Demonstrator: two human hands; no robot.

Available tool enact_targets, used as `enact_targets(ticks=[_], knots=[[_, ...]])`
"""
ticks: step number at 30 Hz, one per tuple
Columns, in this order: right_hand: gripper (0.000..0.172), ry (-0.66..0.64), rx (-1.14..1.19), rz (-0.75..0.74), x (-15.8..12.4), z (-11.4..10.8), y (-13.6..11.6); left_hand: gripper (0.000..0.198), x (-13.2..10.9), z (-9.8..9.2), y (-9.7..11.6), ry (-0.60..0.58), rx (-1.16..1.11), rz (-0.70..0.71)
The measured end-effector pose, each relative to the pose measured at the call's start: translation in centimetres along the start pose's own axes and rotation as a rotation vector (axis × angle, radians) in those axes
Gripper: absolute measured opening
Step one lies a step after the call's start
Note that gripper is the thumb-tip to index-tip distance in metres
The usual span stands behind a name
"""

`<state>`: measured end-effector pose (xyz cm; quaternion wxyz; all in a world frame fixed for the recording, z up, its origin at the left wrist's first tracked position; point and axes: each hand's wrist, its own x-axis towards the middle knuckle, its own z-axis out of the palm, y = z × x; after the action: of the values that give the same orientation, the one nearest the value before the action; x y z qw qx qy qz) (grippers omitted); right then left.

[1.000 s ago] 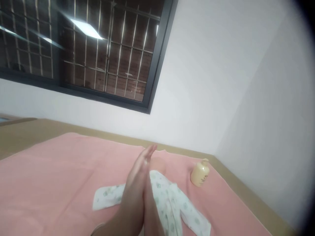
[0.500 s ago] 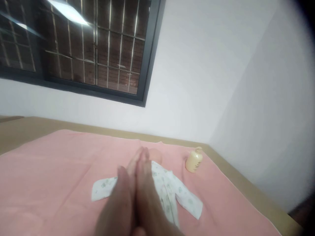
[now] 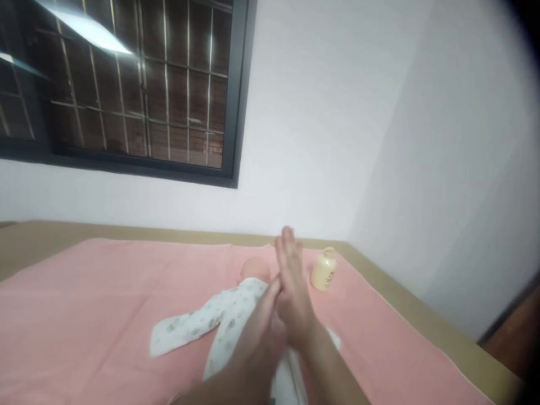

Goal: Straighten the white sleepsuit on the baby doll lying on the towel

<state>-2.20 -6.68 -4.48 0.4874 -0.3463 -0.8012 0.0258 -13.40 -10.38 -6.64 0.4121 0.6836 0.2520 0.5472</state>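
My left hand (image 3: pixel 264 332) and my right hand (image 3: pixel 292 284) are pressed palm to palm above a baby doll (image 3: pixel 228 315) in a white printed sleepsuit. The right hand reaches farther forward, its fingers straight and together; the left hand's fingers lie flat against it. Neither hand holds anything. The doll lies on its back on a pink towel (image 3: pixel 84 315), its bare head (image 3: pixel 254 270) pointing toward the wall. My forearms hide the doll's lower body. A small yellow lotion bottle (image 3: pixel 323 271) stands on the towel just right of my right hand.
The towel covers a tan surface (image 3: pixel 426 320) set into a corner of white walls. A dark barred window (image 3: pixel 126 90) is on the back wall at the left. Brown floor (image 3: pixel 514 332) shows at the far right.
My joined hands have slid against each other, the right hand moving forward and to the right. The camera has turned, and the doll's head has come out from behind my hands.
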Motion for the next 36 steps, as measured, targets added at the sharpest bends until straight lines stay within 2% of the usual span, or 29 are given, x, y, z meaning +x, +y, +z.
enact_targets(ticks=[2, 4, 7, 9, 11, 15, 18, 21, 26, 30, 33, 36], knots=[[0.064, 0.069, 0.106, 0.113, 0.0, -1.0, 3.2, 0.056, -0.2, -0.4, -2.6, -0.195, 0.349, 0.133], [0.061, 0.099, 0.215, 0.262, -0.5, -1.4, 6.0, 0.049, -0.6, -1.4, -5.1, -0.359, 0.673, 0.203], [0.06, 0.114, 0.29, 0.38, -1.8, -0.7, 8.7, 0.048, -1.4, -3.0, -7.8, -0.506, 0.971, 0.279], [0.056, 0.052, 0.304, 0.393, -2.6, 0.4, 9.4, 0.052, -1.9, -3.5, -8.5, -0.54, 1.051, 0.31], [0.051, -0.088, 0.295, 0.338, -3.3, 1.8, 9.3, 0.055, -2.4, -3.4, -8.7, -0.518, 1.062, 0.352], [0.041, -0.485, 0.204, 0.015, -3.7, 4.2, 8.1, 0.057, -2.9, -2.7, -9.2, -0.447, 0.986, 0.408], [0.037, -0.655, 0.096, -0.123, -3.0, 4.9, 7.7, 0.053, -2.9, -2.5, -9.5, -0.419, 0.969, 0.444], [0.04, -0.719, 0.005, -0.115, -2.3, 4.9, 8.7, 0.043, -3.0, -2.6, -9.4, -0.397, 0.969, 0.488], [0.053, -0.797, -0.103, -0.014, -2.7, 4.1, 10.5, 0.028, -2.9, -2.6, -9.2, -0.365, 0.968, 0.466], [0.066, -0.82, -0.158, 0.085, -3.4, 2.9, 8.4, 0.034, -2.6, -2.6, -9.6, -0.414, 0.933, 0.493], [0.065, -0.867, -0.099, -0.002, -3.1, 2.9, 6.3, 0.039, -2.8, -2.6, -9.9, -0.375, 0.945, 0.476], [0.054, -0.886, -0.044, -0.105, -2.3, 3.8, 6.2, 0.04, -3.1, -2.5, -9.8, -0.336, 0.973, 0.4]])
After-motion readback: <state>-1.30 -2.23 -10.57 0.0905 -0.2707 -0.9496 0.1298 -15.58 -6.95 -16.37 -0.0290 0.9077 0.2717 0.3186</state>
